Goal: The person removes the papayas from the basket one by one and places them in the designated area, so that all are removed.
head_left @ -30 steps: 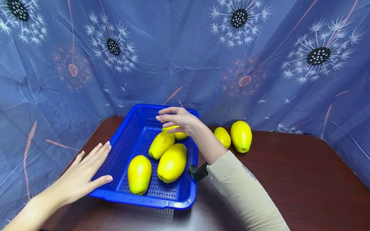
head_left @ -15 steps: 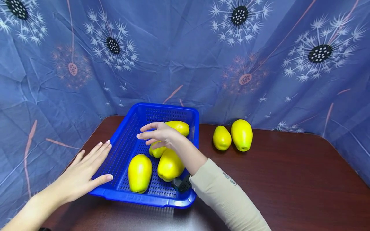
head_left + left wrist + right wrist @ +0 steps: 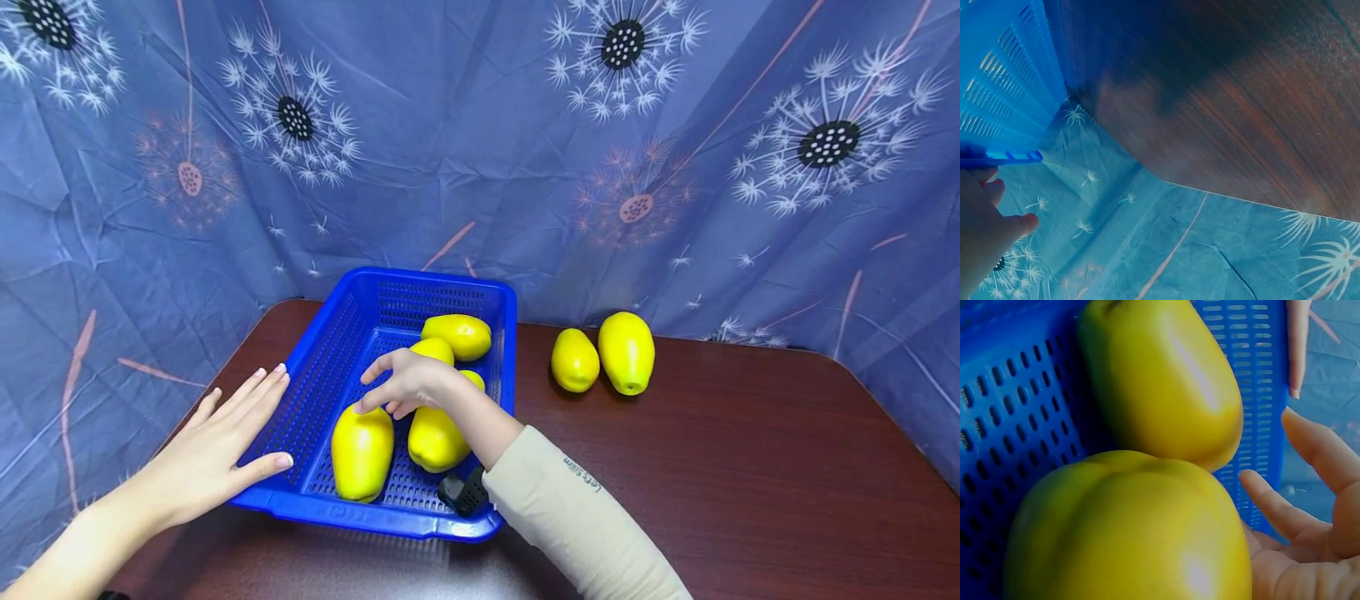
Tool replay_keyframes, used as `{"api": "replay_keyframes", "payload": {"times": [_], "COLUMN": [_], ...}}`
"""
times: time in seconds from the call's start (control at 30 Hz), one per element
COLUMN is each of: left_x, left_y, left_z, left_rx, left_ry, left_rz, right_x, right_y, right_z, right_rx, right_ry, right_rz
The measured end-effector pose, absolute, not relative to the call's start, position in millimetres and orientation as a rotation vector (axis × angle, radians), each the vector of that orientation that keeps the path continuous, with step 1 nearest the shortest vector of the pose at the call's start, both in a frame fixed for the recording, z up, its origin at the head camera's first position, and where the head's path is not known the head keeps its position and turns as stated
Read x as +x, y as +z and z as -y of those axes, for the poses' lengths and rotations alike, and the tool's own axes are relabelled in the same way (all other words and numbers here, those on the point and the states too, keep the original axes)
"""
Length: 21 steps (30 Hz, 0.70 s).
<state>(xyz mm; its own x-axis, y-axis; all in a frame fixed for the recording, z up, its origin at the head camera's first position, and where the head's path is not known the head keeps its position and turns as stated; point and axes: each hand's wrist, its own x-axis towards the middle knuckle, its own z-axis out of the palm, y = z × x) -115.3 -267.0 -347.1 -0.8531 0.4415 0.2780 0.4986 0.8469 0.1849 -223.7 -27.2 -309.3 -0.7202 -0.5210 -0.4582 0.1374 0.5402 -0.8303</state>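
Papaya (image 3: 438,433) partly behind right hand (image 3: 408,383)

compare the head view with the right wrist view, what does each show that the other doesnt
Only the head view shows the two yellow fruits on the table outside the basket, the flowered backdrop, the right sleeve and the whole basket. Only the right wrist view shows the right hand's open palm and fingers close beside the fruit. Both show the blue basket, the yellow fruits in it, the left hand against its side and the right hand.

Beige right sleeve (image 3: 577,517), small print; left arm bare.
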Motion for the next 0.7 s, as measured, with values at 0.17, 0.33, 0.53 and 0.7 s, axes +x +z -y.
{"api": "replay_keyframes", "payload": {"times": [0.17, 0.33, 0.53, 0.7], "left_x": [-115, -114, -115, -116], "left_y": [-348, -348, -348, -347], "left_z": [267, 267, 267, 268], "left_rx": [-0.72, -0.721, -0.724, -0.725], "left_ry": [-0.355, -0.361, -0.364, -0.366], "left_rz": [2.8, 2.803, 2.802, 2.806], "right_x": [-221, -219, -217, -214], "right_y": [-313, -318, -323, -323], "right_z": [30, 35, 43, 50], "right_rx": [-0.373, -0.437, -0.552, -0.538], "right_ry": [-1.075, -0.985, -0.928, -0.904], "right_rz": [-2.132, -2.174, -2.169, -2.106]}}
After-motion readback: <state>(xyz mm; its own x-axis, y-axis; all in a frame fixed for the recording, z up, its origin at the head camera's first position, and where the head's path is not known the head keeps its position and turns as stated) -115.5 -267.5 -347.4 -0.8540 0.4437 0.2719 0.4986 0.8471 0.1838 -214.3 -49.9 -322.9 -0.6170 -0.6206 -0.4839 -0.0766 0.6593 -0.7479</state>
